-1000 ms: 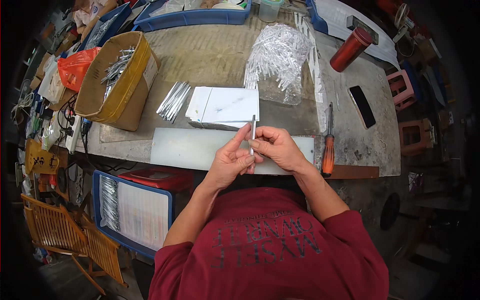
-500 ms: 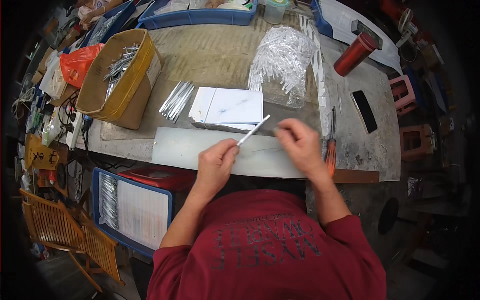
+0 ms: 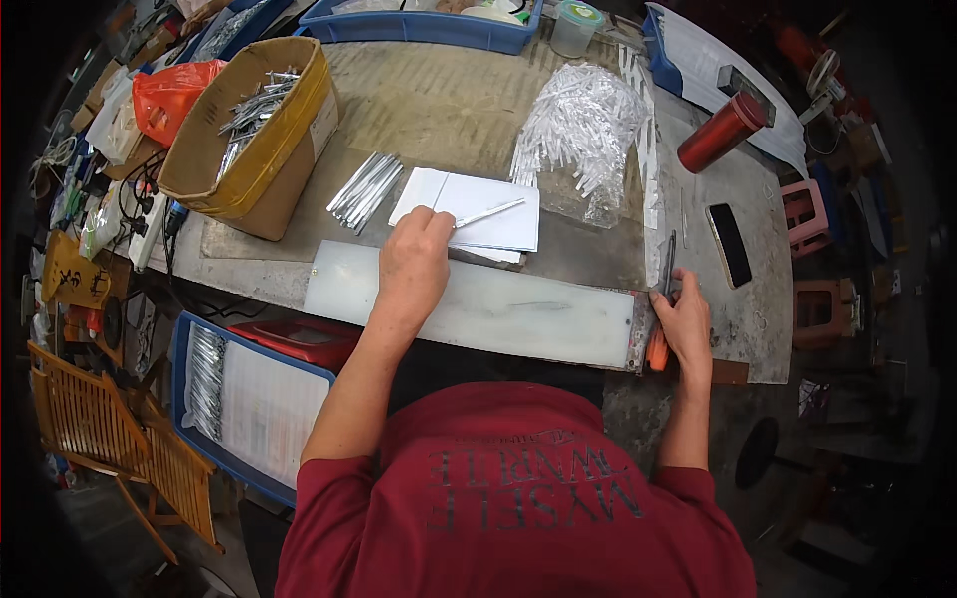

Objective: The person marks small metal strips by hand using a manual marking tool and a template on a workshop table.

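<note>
A thin silvery-white rod point(image 3: 496, 210) slants over a stack of white paper point(image 3: 503, 234). Its near end is pinched in the fingers of my left hand point(image 3: 414, 264), just beyond the pale translucent board point(image 3: 498, 314) at the table's front edge. Off the board's right end, my right hand point(image 3: 688, 319) has its thumb and fingers closed around a screwdriver point(image 3: 658, 351) with an orange handle, its dark shaft pointing away from me. A bundle of similar rods point(image 3: 365, 192) lies left of the paper.
A cardboard box point(image 3: 284, 179) of metal pieces stands at the left. Clear plastic sleeves point(image 3: 583, 125) are heaped beyond the paper. Rightward are a red flask point(image 3: 720, 133) and a phone point(image 3: 729, 245); a blue tray point(image 3: 429, 28) sits at the back.
My left hand has moved forward, bringing the rod from above the board to over the paper. My right hand has swung right and down and closed on the screwdriver. The view has shifted slightly.
</note>
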The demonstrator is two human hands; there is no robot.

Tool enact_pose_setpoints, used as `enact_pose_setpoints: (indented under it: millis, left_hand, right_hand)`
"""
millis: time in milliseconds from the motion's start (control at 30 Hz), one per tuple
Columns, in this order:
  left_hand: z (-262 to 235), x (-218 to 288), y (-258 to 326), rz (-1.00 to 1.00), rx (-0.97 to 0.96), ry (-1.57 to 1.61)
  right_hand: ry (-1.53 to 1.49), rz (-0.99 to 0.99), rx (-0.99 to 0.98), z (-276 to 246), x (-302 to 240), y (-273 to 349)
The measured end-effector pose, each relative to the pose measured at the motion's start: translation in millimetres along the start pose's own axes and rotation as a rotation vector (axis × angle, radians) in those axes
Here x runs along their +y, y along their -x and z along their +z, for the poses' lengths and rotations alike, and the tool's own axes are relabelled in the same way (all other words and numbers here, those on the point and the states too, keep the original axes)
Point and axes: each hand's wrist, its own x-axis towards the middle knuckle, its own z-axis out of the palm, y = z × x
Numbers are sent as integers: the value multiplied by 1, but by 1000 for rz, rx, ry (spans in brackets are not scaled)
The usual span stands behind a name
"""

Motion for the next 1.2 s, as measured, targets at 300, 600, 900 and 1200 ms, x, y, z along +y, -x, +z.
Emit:
enact_pose_setpoints:
  millis: [300,600,900,1200]
  left_hand:
    - [1,-3,-5,49,21,59]
    - [4,-3,-5,66,24,92]
    - [3,1,-5,72,11,61]
    - [1,-1,-1,49,28,35]
  right_hand:
    - [-1469,-347,-79,-10,-51,-15]
    - [-1652,-737,-208,-3,-180,-55]
    - [-1333,-744,-110,41,-193,-84]
    - [-1495,-924,-145,-2,-220,-62]
